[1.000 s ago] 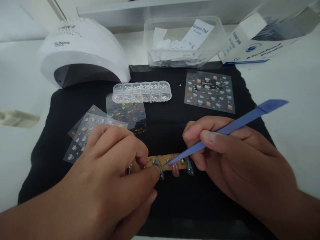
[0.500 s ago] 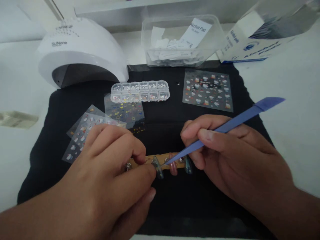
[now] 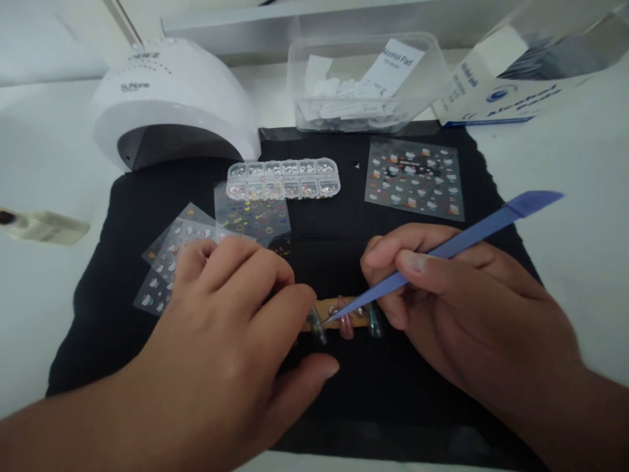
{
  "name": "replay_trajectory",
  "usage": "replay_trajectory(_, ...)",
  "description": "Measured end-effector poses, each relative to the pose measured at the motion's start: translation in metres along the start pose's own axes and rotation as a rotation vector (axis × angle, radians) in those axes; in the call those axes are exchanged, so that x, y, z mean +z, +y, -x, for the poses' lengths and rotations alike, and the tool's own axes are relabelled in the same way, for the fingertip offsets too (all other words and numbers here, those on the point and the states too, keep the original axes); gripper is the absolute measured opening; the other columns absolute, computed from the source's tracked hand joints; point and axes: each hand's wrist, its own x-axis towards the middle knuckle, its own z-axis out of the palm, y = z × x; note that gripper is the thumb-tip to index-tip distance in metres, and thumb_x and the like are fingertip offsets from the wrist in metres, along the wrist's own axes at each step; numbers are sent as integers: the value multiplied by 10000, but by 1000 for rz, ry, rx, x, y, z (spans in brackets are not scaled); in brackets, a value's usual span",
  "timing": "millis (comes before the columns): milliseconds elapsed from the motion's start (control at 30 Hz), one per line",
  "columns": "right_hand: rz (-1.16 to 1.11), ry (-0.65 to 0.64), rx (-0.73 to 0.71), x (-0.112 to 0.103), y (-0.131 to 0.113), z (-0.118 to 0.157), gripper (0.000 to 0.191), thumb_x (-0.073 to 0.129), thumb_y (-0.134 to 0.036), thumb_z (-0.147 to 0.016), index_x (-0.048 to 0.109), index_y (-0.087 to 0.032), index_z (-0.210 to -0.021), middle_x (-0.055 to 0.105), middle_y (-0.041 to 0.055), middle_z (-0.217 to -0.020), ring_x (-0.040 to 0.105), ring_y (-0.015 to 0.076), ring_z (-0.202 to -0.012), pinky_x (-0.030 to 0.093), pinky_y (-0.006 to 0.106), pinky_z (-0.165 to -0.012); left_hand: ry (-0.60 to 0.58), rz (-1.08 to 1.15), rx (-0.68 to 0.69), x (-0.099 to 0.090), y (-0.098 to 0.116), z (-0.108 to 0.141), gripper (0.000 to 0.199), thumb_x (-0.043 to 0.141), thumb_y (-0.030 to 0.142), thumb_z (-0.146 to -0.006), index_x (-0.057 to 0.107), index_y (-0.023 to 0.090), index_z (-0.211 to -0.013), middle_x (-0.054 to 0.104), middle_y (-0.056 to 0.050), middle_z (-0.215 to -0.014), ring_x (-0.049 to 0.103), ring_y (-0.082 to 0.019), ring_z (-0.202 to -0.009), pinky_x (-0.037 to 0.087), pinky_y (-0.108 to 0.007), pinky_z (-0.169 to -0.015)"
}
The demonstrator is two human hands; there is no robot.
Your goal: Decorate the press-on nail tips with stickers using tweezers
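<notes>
In the head view my right hand (image 3: 457, 288) grips slim blue-purple tweezers (image 3: 462, 239) like a pen. Their thin tip meets a greenish, glossy false nail (image 3: 318, 328) on a narrow tan strip (image 3: 356, 320). A pink false nail (image 3: 346, 320) and a dark teal one (image 3: 375, 321) sit along the same strip, to the right. My left hand (image 3: 221, 328) is over the strip's left end, which it hides. Its index fingertip is close to the greenish nail, and whether they touch I cannot tell. The thumb stands apart below, with nothing visible between it and the fingers.
On the black cloth (image 3: 324, 413) lie a clear compartment case (image 3: 284, 179) of small gems and several sticker sheets (image 3: 415, 180). Behind are a white nail lamp (image 3: 171, 92), a clear tub (image 3: 368, 108) of alcohol pads and their box (image 3: 506, 92). A small bottle (image 3: 54, 227) is at left.
My left thumb has dropped away from the index finger, and the left hand has shifted right. The tweezers' tip stays at the greenish nail. The whole view has slid slightly.
</notes>
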Motion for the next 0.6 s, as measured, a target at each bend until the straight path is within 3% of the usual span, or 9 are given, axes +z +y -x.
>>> replay_trajectory(133,-25,19,4,0,2,0,125,750,-197,-769,792,-216,-653,676,14,-645,519,83,-431,536,247,-457,-1,-36,8,2,0,1,164,632,348,-911,678,192,-924,650,-87,-898,559,-338,-851,358,-506,-710)
replay_trajectory(300,-38,-4,13,-1,2,0,143,719,-182,-799,798,-219,-687,596,-5,-510,513,96,-432,533,233,-464,-15,-25,12,2,0,0,127,619,312,-917,672,196,-913,656,-84,-915,552,-337,-861,357,-508,-718)
replay_trajectory(600,-32,-22,37,-1,0,0,128,710,-181,-809,776,-203,-702,562,-23,-460,522,88,-414,485,204,-451,50,54,51,0,-2,8,100,633,324,-903,655,227,-905,633,-44,-916,546,-282,-900,374,-495,-807)
